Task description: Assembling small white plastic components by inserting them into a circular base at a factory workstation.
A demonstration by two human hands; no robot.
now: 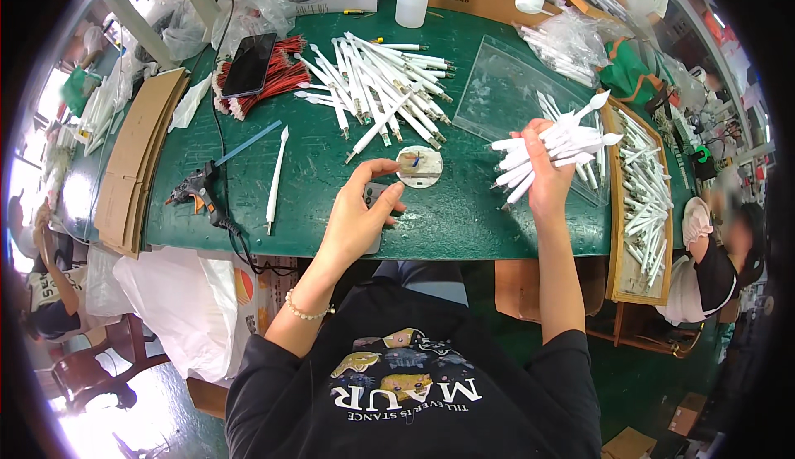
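Note:
My right hand point(548, 169) is wrapped round a bundle of white flame-tipped candle sticks point(571, 137), held above the right side of the green table. Their pointed tips aim up and to the right, and their lower ends fan out to the left. My left hand point(358, 210) has thumb and index finger apart, with nothing seen between them. Its index fingertip is at the left edge of a round white disc point(420, 179) with a small piece on top. A grey object point(374, 242) lies partly hidden beneath that hand. Beyond the disc is a loose pile of similar candle sticks point(364, 78).
A single candle stick point(278, 179) and a glue gun point(199, 190) with a cord lie at left. A phone point(251, 63) rests on red wires point(286, 74). A wooden tray point(614, 260) of sticks stands at right, beside a clear sheet point(489, 86). A white bottle point(411, 5) stands behind.

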